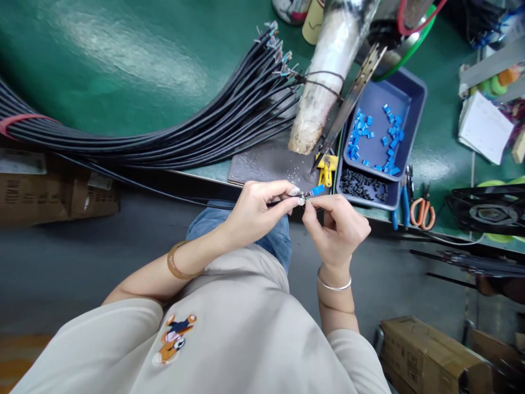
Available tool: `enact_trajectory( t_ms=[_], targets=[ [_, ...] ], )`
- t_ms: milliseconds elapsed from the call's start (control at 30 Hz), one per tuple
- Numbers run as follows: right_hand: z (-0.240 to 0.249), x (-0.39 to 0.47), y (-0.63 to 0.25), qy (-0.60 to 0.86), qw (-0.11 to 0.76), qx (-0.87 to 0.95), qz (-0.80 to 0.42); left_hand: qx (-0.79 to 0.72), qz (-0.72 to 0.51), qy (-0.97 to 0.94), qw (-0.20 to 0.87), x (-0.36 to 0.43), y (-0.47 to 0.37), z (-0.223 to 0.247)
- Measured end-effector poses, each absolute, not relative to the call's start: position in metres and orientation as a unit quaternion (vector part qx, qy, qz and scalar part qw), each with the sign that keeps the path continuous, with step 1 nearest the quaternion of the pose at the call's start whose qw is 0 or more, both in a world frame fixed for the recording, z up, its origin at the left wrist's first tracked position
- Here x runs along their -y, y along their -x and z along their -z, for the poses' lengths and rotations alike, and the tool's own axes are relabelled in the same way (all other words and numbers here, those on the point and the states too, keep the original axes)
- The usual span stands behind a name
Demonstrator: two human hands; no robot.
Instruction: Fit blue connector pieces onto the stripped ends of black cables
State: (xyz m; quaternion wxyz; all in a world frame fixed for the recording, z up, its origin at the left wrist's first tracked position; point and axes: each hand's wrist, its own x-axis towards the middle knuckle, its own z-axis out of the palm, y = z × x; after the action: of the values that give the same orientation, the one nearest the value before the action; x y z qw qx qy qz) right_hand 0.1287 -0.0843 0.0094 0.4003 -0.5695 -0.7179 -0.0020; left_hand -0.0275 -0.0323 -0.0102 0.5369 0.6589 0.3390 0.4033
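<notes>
Left of the slate-blue plastic tray point(400, 96), the left hand point(260, 210) has its grip pinching a thin black cable point(197, 202) beside a small bright-blue block point(317, 190); whether the right hand point(338, 224) grips, I cannot tell. Wire-end work seems in hand, next needing steadiness.

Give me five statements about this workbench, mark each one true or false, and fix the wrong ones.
1. The left hand and right hand have their fingertips close together near a blue piece. True.
2. The bundle of black cables lies to the right of the tray of blue pieces. False: it lies to the left.
3. The silver bangle is on the left wrist. False: it is on the right wrist.
4. Small black pieces lie nearer the person than the tray's blue pieces. True.
5. The orange-handled tool is in the right hand. False: it lies on the green bench.
</notes>
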Motion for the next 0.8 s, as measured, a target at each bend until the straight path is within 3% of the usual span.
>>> enact_trajectory(
  t_ms=[167,300,367,633,800],
  targets=[
    [-0.006,0.084,-0.136,0.591,0.480,0.614,-0.208,-0.333,-0.430,-0.654,0.525,0.033,0.025,0.009],
    [-0.011,0.083,-0.138,0.563,0.601,0.559,-0.100,-0.357,-0.435,-0.605,0.563,0.028,0.024,0.010],
    [-0.013,0.084,-0.139,0.558,0.621,0.551,-0.020,-0.357,-0.428,-0.604,0.570,0.025,0.024,0.010],
    [-0.005,0.082,-0.142,0.538,0.438,0.718,0.053,-0.346,-0.392,-0.630,0.574,0.020,0.023,0.008],
    [0.002,0.072,-0.137,0.534,0.442,0.720,0.034,-0.376,-0.406,-0.616,0.561,0.017,0.018,0.008]
  ],
)
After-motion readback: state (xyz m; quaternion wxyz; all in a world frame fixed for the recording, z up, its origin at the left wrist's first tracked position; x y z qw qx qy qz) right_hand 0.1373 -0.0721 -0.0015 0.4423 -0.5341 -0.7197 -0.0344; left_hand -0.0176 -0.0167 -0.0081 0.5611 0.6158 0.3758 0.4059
